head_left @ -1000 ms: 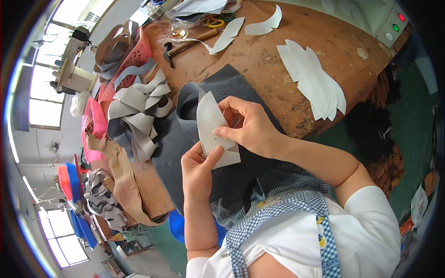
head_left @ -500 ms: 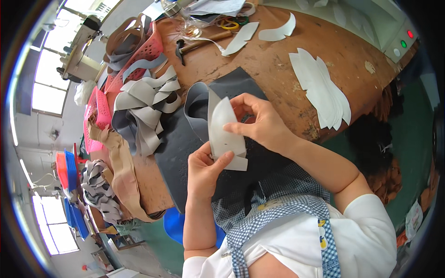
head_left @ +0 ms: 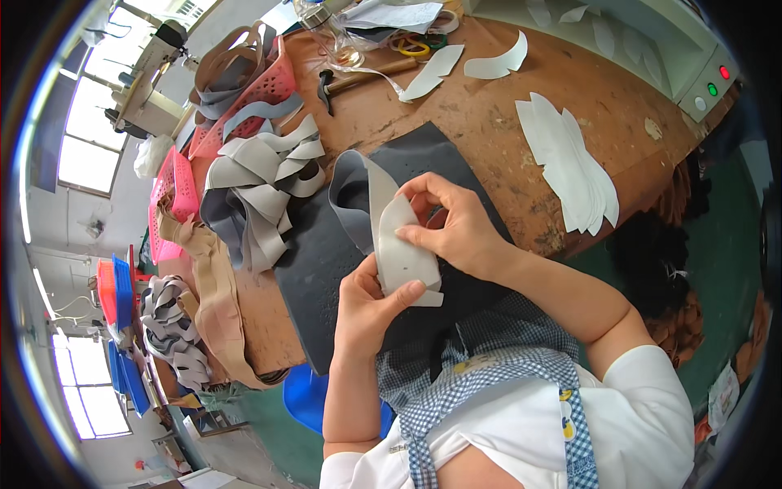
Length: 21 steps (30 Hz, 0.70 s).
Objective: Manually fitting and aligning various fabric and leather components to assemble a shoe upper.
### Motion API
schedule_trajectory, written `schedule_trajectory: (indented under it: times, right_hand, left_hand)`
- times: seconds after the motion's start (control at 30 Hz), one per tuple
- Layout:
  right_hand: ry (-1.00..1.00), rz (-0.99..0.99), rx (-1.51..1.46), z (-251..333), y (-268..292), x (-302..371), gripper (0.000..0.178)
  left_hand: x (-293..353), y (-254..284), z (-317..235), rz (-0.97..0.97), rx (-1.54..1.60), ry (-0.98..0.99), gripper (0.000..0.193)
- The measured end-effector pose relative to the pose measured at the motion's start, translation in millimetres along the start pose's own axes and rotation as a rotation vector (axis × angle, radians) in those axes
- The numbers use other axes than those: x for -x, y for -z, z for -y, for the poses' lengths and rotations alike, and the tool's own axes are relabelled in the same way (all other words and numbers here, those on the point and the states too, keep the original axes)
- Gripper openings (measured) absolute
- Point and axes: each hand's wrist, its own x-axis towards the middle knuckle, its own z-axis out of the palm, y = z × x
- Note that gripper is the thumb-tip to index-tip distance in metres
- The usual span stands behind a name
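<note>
Both my hands hold a curved white piece (head_left: 405,253) laid against a looped grey strip (head_left: 352,196), over a black mat (head_left: 314,285). With the thumb on its face, my left hand (head_left: 371,306) pinches the lower end of the two layers. My right hand (head_left: 452,222) grips the upper right edge of the white piece between thumb and fingers; the fingertips behind it are hidden. The grey strip curls up and to the left of my hands. A short white end sticks out below my left thumb.
Left of the mat lies a pile of grey strips (head_left: 257,183), beside pink baskets (head_left: 281,77). Tan strips (head_left: 216,301) hang along the table's left side. A stack of white pieces (head_left: 566,167) lies right, a hammer (head_left: 366,76) behind. A machine with lit buttons (head_left: 707,90) stands far right.
My right hand has slid its hold, and the white piece now lies lower and closer against the grey strip, whose pale edge shows more. The whole view has shifted slightly.
</note>
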Motion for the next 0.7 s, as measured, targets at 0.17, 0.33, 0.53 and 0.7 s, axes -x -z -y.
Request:
schedule_trajectory:
  times: [0.17, 0.33, 0.53, 0.7]
  right_hand:
    - [0.05, 0.052, 0.006, -0.3, -6.3, -0.6, 0.037]
    - [0.06, 0.013, 0.001, -14.9, -7.0, -12.1, 0.037]
    - [-0.216, -0.081, -0.195, -26.0, 7.0, -16.0, 0.044]
    - [-0.207, 0.082, -0.486, -26.0, -14.4, -3.3, 0.054]
  left_hand:
    - [0.3, -4.0, 6.3, -0.129, 0.052, -0.002, 0.034]
    - [4.6, -1.1, 7.5, -0.073, 0.096, 0.0, 0.037]
    - [13.9, -4.9, 8.1, -0.082, 0.137, -0.003, 0.04]
    - [12.4, -9.9, 12.6, -0.073, 0.173, 0.019, 0.034]
